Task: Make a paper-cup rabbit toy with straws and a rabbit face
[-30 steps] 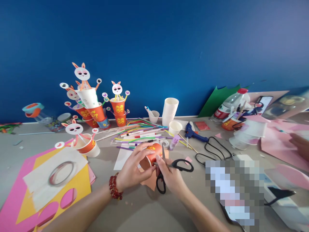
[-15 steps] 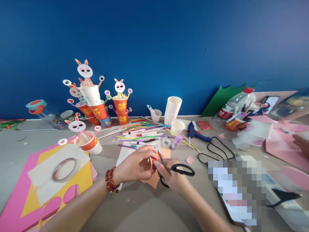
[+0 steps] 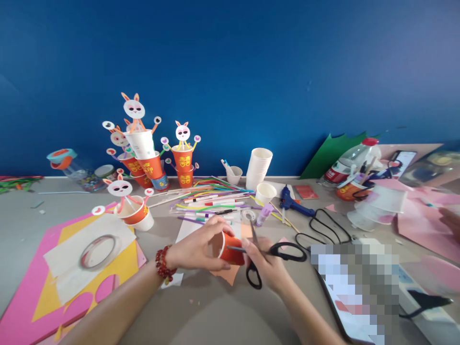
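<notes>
My left hand (image 3: 194, 247), wearing a red bead bracelet, is closed around an orange paper cup (image 3: 234, 253). The cup lies tipped sideways, its white rim toward the left. In my right hand (image 3: 268, 268) is a pair of scissors (image 3: 289, 251) with black handles, gripped near the pivot. The blades are spread: one points left across the cup's side, the other upward. Whether the blade touches the cup I cannot tell. Below the hands lie a sheet of orange paper (image 3: 227, 275) and a white sheet (image 3: 184, 229), both partly hidden.
Rabbit-faced cup figures (image 3: 183, 158) stand at back left. Pens and pipe cleaners (image 3: 212, 196) lie mid-table, near a white cup stack (image 3: 258, 167). A blue glue gun (image 3: 296, 203) with a looping cord lies right, beyond a phone (image 3: 338, 297). Another person's hand (image 3: 451, 223) shows far right.
The cup has turned and come more into view, showing its rim and side. The scissors have opened wider and shifted slightly right, with one blade now across the cup.
</notes>
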{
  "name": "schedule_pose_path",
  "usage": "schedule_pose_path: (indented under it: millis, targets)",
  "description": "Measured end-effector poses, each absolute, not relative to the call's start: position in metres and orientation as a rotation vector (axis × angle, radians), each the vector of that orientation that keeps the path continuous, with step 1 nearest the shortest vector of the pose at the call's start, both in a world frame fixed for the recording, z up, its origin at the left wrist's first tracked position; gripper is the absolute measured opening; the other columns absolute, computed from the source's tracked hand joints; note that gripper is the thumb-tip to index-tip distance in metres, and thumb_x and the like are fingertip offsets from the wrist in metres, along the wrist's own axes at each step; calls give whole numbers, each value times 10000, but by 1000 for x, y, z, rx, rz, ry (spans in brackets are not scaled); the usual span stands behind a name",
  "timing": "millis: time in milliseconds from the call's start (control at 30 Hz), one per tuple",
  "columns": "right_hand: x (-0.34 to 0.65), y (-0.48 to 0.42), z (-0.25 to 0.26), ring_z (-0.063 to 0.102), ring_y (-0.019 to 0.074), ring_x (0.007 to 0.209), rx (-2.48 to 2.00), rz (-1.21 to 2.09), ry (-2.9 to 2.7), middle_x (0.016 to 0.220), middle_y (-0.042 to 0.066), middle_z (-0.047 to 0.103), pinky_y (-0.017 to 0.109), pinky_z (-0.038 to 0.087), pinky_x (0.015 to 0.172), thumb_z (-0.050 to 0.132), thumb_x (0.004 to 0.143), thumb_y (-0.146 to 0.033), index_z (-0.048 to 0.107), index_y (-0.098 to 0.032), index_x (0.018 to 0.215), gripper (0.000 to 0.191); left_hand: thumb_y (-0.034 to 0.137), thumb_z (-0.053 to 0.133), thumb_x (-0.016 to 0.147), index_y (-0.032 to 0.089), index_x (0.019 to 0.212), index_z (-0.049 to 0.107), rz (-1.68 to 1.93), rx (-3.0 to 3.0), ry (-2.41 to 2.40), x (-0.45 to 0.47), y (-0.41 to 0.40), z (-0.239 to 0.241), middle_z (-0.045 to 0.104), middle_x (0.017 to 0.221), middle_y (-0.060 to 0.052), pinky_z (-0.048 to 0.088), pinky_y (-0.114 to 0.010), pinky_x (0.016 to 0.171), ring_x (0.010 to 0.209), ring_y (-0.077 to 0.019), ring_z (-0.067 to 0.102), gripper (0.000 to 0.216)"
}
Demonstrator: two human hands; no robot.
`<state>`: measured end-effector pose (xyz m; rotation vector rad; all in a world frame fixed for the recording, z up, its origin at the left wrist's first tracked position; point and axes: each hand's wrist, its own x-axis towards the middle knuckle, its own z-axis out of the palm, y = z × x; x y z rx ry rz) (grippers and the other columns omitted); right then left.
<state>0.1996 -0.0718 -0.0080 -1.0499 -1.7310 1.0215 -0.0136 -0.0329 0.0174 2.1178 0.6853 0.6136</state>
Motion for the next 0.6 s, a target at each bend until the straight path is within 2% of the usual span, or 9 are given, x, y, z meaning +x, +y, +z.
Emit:
schedule_pose_path:
  millis: [167, 267, 367, 467, 500, 600]
  targets:
    - [200, -67, -13, 482, 142, 535, -946, 1080, -1119, 512, 1, 504, 279, 351, 560, 440, 982, -495, 505, -201, 466, 597, 294, 801, 701, 282, 1375, 392, 649, 1902, 663, -23, -30, 12, 436, 1362, -105, 452, -404, 985, 1236, -288, 467, 788]
    - [193, -64, -13, 479, 146, 545, -893, 1181, -909, 520, 2, 506, 276, 333, 534, 493, 950, -520, 514, -200, 470, 577, 296, 794, 719, 287, 1382, 384, 688, 1776, 562, -26, -29, 12, 422, 1382, -119, 482, -394, 944, 1219, -288, 494, 780]
    - [187, -64, -15, 453, 142, 532, -886, 1284, -901, 511, 6, 502, 278, 319, 523, 499, 938, -544, 507, -199, 454, 595, 308, 795, 728, 271, 1364, 445, 742, 1791, 491, -28, -26, 13, 420, 1397, -131, 421, -454, 1030, 1269, -309, 458, 727]
    - [183, -67, -20, 466, 145, 543, -859, 1266, -1029, 510, 15, 511, 284, 347, 563, 461, 954, -549, 516, -195, 442, 625, 325, 817, 715, 271, 1337, 523, 871, 1825, 498, -29, -22, 10, 424, 1422, -123, 237, -516, 1153, 1400, -340, 292, 690]
    - [183, -69, -22, 474, 146, 549, -849, 1240, -1074, 514, 16, 512, 284, 356, 575, 446, 959, -550, 520, -193, 445, 630, 327, 811, 725, 283, 1338, 529, 906, 1764, 503, -29, -22, 8, 420, 1432, -116, 229, -519, 1155, 1410, -339, 277, 676]
    - [182, -73, -28, 491, 147, 557, -836, 1163, -1215, 534, 14, 507, 281, 370, 580, 393, 976, -554, 519, -191, 470, 636, 315, 765, 774, 332, 1369, 491, 932, 1415, 517, -25, -28, 2, 408, 1448, -97, 358, -496, 1072, 1340, -320, 393, 655]
